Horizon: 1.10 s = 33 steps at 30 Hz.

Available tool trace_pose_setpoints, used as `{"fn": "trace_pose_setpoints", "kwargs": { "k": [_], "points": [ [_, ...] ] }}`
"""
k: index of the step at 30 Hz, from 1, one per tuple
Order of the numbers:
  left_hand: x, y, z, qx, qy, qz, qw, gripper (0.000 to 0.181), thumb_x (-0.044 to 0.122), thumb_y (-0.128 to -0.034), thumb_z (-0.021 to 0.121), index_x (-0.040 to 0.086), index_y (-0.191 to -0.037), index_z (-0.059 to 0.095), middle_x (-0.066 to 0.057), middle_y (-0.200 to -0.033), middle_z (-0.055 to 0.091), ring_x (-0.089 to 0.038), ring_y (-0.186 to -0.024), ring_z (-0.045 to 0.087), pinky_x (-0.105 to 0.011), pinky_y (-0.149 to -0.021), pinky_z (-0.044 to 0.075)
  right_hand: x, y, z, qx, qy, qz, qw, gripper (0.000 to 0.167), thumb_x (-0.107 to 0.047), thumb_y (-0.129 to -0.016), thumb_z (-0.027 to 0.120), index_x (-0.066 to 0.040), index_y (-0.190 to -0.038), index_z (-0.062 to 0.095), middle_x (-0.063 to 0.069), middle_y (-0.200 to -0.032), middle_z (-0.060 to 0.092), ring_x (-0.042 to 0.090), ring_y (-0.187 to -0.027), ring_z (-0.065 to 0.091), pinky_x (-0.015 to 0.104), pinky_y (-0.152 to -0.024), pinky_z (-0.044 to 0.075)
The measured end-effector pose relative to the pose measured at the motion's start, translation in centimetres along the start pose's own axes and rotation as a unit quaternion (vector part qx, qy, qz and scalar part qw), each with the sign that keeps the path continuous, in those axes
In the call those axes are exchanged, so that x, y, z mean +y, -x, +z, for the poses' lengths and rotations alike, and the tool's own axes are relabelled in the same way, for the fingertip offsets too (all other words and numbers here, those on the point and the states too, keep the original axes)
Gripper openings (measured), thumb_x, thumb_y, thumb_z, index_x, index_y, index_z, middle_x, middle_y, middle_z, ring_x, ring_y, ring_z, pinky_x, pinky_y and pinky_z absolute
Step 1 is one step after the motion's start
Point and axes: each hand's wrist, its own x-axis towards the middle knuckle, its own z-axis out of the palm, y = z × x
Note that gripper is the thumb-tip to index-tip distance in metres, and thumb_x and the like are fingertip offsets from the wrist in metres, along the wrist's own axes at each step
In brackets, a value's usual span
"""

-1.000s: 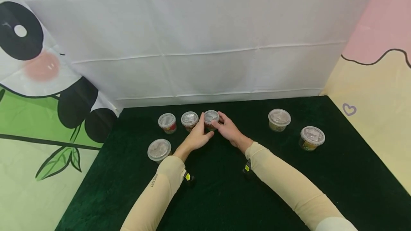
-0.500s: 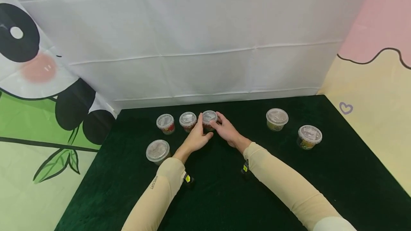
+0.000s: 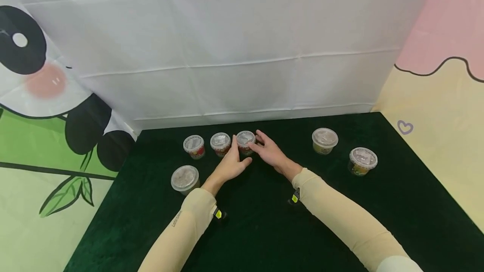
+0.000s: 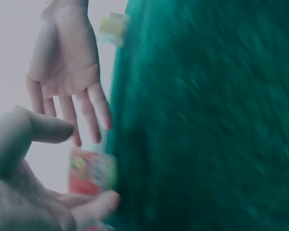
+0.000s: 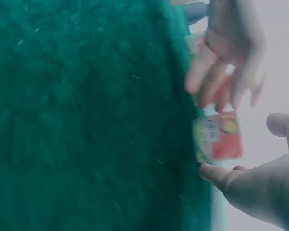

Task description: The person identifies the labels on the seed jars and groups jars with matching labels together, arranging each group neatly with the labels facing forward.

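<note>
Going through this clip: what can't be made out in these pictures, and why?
Head: lettering on the left sleeve, too small to read.
Head: contents of the near-left cup, hidden by its cloudy lid.
Left wrist: small print on the cup between the hands, lost to blur.
Right wrist: most of the next red cup, covered by the blurred left hand.

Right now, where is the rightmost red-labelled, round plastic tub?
In the head view, that tub sits centrally at the back of the green tabletop, between the left grip and right grip.
</note>
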Motion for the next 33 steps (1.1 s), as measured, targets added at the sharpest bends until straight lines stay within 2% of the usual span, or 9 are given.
{"fn": "trace_pose_setpoints", "kwargs": {
  "k": [4,8,10,13,18,21,24,28,33],
  "points": [
    [2.6,1.4,0.0,-0.034,-0.038,-0.018,0.9986,0.099,0.032,-0.1004,0.064,-0.002,-0.159,-0.008,-0.027,-0.165,0.011,-0.036,-0.151,0.019,-0.05,-0.121,0.02,-0.9,2.2,-3.2,-0.032,0.027,-0.027,0.9988,0.066,-0.027,-0.107,0.054,-0.015,-0.163,0.021,0.014,-0.164,0.028,0.033,-0.147,0.032,0.051,-0.115,0.034],
    [4.9,2.3,0.7,-0.057,-0.069,-0.026,0.9956,0.101,0.041,-0.0994,0.064,0.003,-0.161,-0.007,-0.027,-0.165,0.008,-0.043,-0.149,0.021,-0.055,-0.119,0.023,-1.4,4.9,-6.8,-0.037,0.097,-0.092,0.9903,0.063,-0.024,-0.108,0.053,-0.01,-0.162,0.023,0.017,-0.162,0.032,0.036,-0.145,0.036,0.053,-0.114,0.034],
    [5.7,2.5,1.5,-0.066,-0.083,-0.023,0.9941,0.102,0.044,-0.0989,0.064,0.006,-0.162,-0.007,-0.027,-0.166,0.007,-0.045,-0.147,0.025,-0.058,-0.117,0.026,-1.3,6.2,-8.5,-0.017,0.132,-0.126,0.9831,0.062,-0.022,-0.107,0.054,-0.008,-0.161,0.025,0.018,-0.161,0.033,0.038,-0.145,0.035,0.055,-0.115,0.033],
    [6.7,2.4,2.8,-0.091,-0.094,0.002,0.9914,0.099,0.044,-0.0996,0.062,0.01,-0.163,-0.005,-0.024,-0.167,0.004,-0.045,-0.147,0.025,-0.057,-0.117,0.027,-0.8,7.8,-10.9,0.038,0.179,-0.161,0.9699,0.06,-0.019,-0.107,0.054,-0.004,-0.159,0.027,0.021,-0.16,0.034,0.04,-0.146,0.032,0.057,-0.115,0.03],
    [7.7,0.8,5.9,-0.125,-0.08,0.083,0.9854,0.088,0.04,-0.1023,0.06,0.013,-0.164,0.002,-0.016,-0.168,0.007,-0.035,-0.149,0.028,-0.048,-0.118,0.029,0.0,9.6,-13.8,0.145,0.219,-0.145,0.954,0.059,-0.013,-0.104,0.057,-0.004,-0.157,0.033,0.02,-0.16,0.034,0.04,-0.147,0.03,0.062,-0.115,0.028],
    [7.9,-0.5,7.8,-0.121,-0.06,0.118,0.9838,0.082,0.037,-0.103,0.059,0.015,-0.164,0.009,-0.013,-0.167,0.014,-0.03,-0.146,0.034,-0.044,-0.117,0.033,0.3,10.2,-14.9,0.165,0.195,-0.121,0.9592,0.063,-0.01,-0.104,0.058,-0.005,-0.159,0.028,0.02,-0.163,0.028,0.04,-0.149,0.024,0.064,-0.115,0.024],
    [8.2,-1.9,9.3,-0.109,-0.037,0.132,0.9845,0.078,0.035,-0.1029,0.06,0.014,-0.163,0.016,-0.012,-0.164,0.021,-0.026,-0.143,0.04,-0.041,-0.114,0.038,0.5,10.4,-15.6,0.16,0.135,-0.084,0.9741,0.069,-0.016,-0.106,0.055,-0.008,-0.163,0.018,0.019,-0.167,0.017,0.04,-0.152,0.015,0.063,-0.118,0.018],
    [9.2,-3.4,10.8,-0.111,-0.003,0.127,0.9856,0.076,0.032,-0.1027,0.061,0.012,-0.162,0.019,-0.012,-0.161,0.026,-0.026,-0.138,0.047,-0.036,-0.109,0.044,1.0,10.3,-16.3,0.16,0.044,-0.024,0.9859,0.073,-0.026,-0.108,0.049,-0.013,-0.164,0.004,0.016,-0.169,0.003,0.038,-0.154,0.004,0.058,-0.121,0.011],
    [10.3,-4.7,13.0,-0.11,0.037,0.096,0.9886,0.079,0.031,-0.1017,0.063,0.009,-0.162,0.017,-0.013,-0.161,0.027,-0.026,-0.137,0.048,-0.033,-0.107,0.045,1.9,10.2,-16.8,0.158,-0.049,0.01,0.9861,0.074,-0.039,-0.11,0.037,-0.017,-0.163,-0.01,0.012,-0.169,-0.011,0.032,-0.154,-0.007,0.054,-0.122,0.003]
  ]
}}
